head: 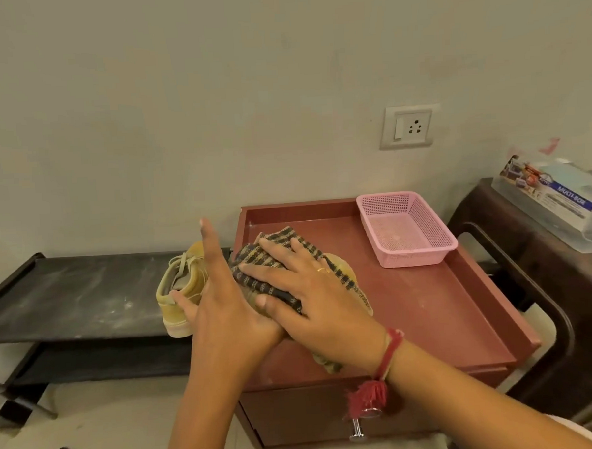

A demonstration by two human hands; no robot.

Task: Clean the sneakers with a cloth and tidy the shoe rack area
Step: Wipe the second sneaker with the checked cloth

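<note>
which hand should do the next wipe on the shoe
Right. The right hand presses the checked cloth onto the yellow sneaker; the left hand braces the sneaker's side and has no cloth.

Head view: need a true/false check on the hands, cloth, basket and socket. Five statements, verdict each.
1. The right hand presses a checked cloth. True.
2. The pink basket holds a sneaker. False: nothing shows inside it.
3. The pink basket stands on the red-brown drawer unit. True.
4. A plug sits in the wall socket. False: its holes are bare.
5. The left hand touches a tan laced sneaker. True.
</note>
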